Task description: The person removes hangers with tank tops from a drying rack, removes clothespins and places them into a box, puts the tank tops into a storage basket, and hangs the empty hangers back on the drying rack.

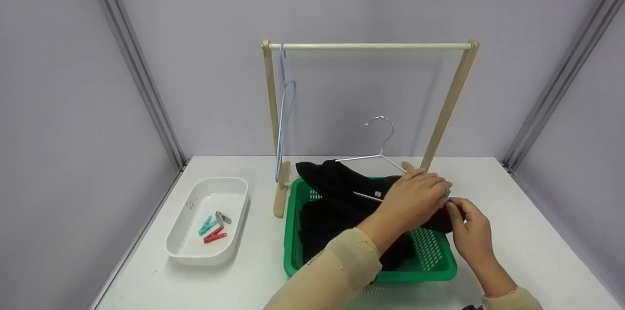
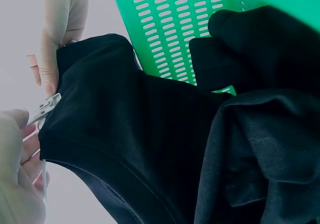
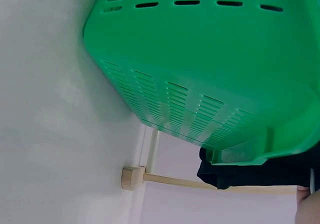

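Observation:
A black garment point(image 1: 337, 178) is draped on a white wire hanger point(image 1: 382, 154), its lower part bunched in a green basket point(image 1: 293, 246). My left hand point(image 1: 415, 197) reaches across to the garment's right end. In the left wrist view, that hand point(image 2: 20, 169) pinches a pale grey clothespin point(image 2: 47, 106), whose tip meets the garment's edge. My right hand point(image 1: 473, 237) pinches the same end of the black cloth beside the clothespin. The right wrist view shows mainly the basket's outer wall point(image 3: 190, 64) and a little black cloth point(image 3: 250, 176).
Behind the basket stands a wooden rack with a white rail point(image 1: 371, 47). A blue hanger point(image 1: 283, 119) hangs at its left end. To the left, a white tray point(image 1: 183, 246) holds blue point(image 1: 207, 225), red point(image 1: 215, 235) and grey point(image 1: 223, 217) clothespins.

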### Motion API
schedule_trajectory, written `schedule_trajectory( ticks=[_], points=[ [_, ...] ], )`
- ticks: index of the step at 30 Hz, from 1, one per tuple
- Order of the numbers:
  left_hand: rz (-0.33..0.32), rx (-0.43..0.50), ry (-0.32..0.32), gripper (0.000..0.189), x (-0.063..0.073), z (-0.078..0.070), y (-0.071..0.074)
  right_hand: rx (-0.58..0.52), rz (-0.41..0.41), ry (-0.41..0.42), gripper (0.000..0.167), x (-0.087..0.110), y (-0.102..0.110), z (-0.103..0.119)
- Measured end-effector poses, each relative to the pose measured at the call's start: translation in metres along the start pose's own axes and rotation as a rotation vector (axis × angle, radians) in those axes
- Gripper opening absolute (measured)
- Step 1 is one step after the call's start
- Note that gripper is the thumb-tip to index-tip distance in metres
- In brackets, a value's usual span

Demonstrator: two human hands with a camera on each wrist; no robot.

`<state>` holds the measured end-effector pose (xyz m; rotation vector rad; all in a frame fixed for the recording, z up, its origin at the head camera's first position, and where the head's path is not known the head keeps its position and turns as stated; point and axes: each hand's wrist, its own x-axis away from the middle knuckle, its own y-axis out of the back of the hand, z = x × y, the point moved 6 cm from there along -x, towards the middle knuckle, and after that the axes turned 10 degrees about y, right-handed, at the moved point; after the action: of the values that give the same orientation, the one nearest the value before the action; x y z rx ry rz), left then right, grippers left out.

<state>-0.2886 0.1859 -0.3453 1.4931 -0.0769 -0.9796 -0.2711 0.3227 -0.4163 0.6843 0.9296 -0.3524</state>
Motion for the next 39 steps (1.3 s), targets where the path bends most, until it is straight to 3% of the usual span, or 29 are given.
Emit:
schedule_trajectory(
  ticks=[16, 24, 29, 39],
  points=[
    [-0.035, 0.12, 0.033, 0.039, -0.002, 0.0011, -0.0016, 0.006, -0.008, -0.007, 0.01, 0.0013, 0.001, -0.0025],
    [-0.025, 0.154, 0.045, 0.032, -0.0043, 0.0017, -0.0014, 0.0, -0.018, 0.02, 0.01, 0.0006, 0.0006, -0.0009],
    [-0.034, 0.148, 0.028, 0.029, -0.0038, -0.0001, -0.0003, 0.005, -0.022, 0.02, 0.01, 0.0008, 0.0013, -0.0002],
    [-0.118, 0.183, -0.014, 0.024, -0.002, 0.0006, 0.0054, 0.013, -0.036, 0.073, 0.01, 0.0002, 0.0022, 0.0025]
  ],
)
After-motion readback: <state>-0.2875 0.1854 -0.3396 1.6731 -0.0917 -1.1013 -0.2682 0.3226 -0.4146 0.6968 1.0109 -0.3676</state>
